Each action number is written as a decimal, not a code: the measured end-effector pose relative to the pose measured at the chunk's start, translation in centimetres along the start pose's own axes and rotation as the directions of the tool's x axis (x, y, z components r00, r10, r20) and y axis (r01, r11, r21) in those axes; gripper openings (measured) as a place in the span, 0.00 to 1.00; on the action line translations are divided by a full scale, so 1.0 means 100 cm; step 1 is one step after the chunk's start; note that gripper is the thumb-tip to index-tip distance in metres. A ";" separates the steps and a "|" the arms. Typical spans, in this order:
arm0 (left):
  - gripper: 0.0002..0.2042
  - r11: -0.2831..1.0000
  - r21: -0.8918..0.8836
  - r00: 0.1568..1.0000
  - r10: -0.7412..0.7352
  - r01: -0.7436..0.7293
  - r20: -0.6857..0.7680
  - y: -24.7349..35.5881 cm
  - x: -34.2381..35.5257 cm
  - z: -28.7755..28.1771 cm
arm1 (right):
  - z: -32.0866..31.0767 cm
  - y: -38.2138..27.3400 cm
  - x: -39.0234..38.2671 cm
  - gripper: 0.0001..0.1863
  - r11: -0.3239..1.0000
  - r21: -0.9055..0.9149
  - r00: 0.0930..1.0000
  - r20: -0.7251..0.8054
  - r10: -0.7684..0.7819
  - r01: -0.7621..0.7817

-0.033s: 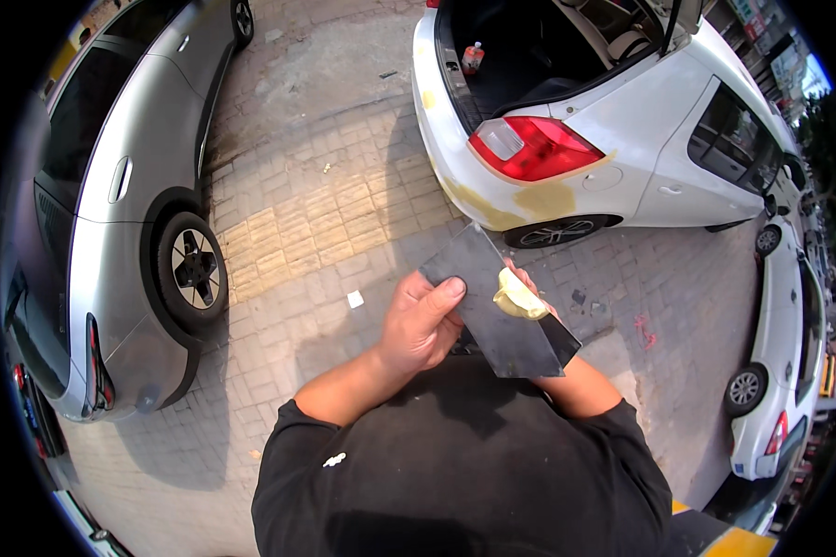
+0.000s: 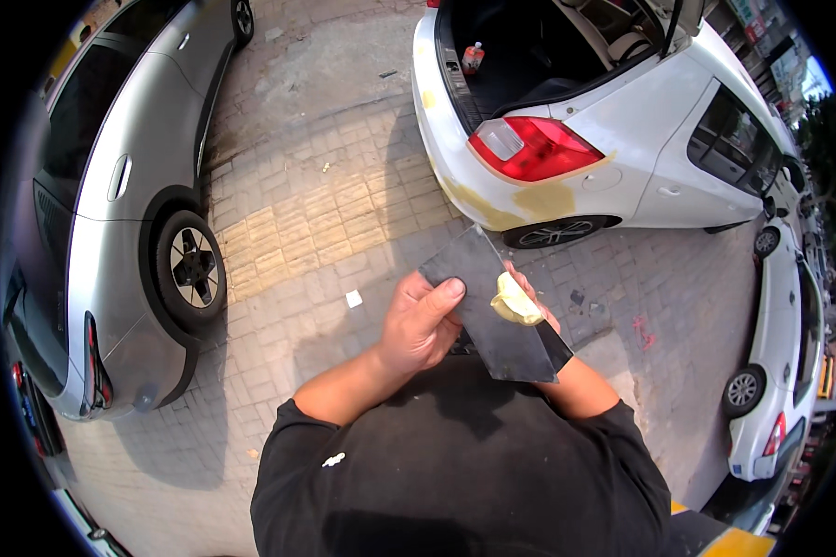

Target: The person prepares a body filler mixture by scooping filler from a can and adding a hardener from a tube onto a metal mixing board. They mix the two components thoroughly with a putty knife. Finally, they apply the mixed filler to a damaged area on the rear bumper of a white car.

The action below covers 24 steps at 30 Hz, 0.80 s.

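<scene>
open brick pavement (image 2: 316,186) runs ahead between the grey car (image 2: 111,186) along the left edge and the white car (image 2: 567,121) toward the top right, whose raised hatch and rear bumper stand closest ahead. a second white car (image 2: 790,325) hems the right edge. only a small white scrap (image 2: 353,298) lies on the paving.

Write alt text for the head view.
A person's left hand and right hand hold dark flat scraper blades carrying a lump of yellow putty, above brick paving between a silver car and a white car with yellow filler patches.
</scene>
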<state>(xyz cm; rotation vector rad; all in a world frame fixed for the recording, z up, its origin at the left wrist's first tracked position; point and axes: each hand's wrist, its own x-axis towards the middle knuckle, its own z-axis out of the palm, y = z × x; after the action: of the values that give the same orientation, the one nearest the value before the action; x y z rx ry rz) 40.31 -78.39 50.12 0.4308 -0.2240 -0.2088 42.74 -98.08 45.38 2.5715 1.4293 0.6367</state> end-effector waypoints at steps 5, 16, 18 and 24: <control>0.16 1.000 0.027 0.999 -0.003 0.003 -0.034 0.004 -0.005 -0.015 | 0.017 0.000 0.011 0.23 0.361 0.906 0.890 -0.340 0.305 0.222; 0.15 0.999 -0.032 0.998 -0.016 0.018 0.065 -0.003 -0.023 -0.011 | 0.002 -0.017 0.031 0.32 -0.106 0.965 0.936 0.258 0.241 -0.239; 0.15 0.999 -0.040 1.000 0.004 -0.003 0.029 0.000 -0.024 -0.007 | 0.001 -0.015 0.034 0.34 0.136 0.962 0.940 0.192 0.283 -0.238; 0.17 0.995 -0.097 0.998 -0.034 0.029 -0.056 0.005 -0.022 -0.029 | 0.000 -0.028 0.035 0.31 -0.369 0.919 0.721 0.159 0.674 0.142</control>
<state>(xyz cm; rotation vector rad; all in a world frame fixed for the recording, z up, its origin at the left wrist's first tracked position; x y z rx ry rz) 39.03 -76.27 47.44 0.3445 -0.1499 -0.2370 42.14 -93.61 45.57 4.7613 1.6540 -0.2267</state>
